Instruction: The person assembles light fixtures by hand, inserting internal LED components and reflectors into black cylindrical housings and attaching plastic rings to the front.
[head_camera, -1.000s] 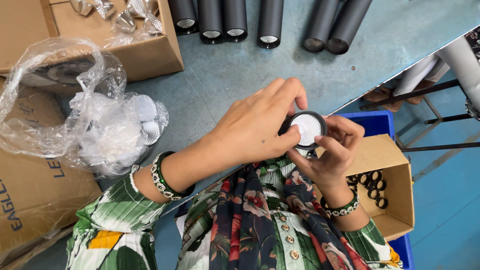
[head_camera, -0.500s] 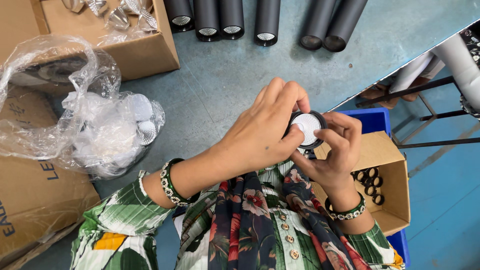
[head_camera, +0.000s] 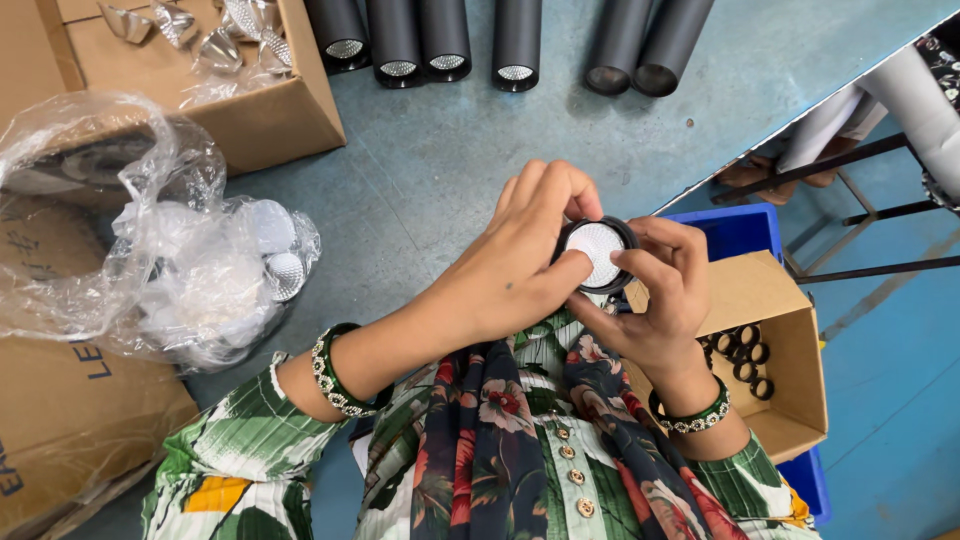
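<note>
Both hands are holding a black ring (head_camera: 597, 255) with a white lens just off the worktop's (head_camera: 450, 160) near edge. The right hand (head_camera: 665, 300) is cradling it, fingers curled round the rim; the left hand (head_camera: 520, 270) is still pressing its thumb on the lens (probably seating it). Little has shifted in the last second, only the grip tightening.
</note>
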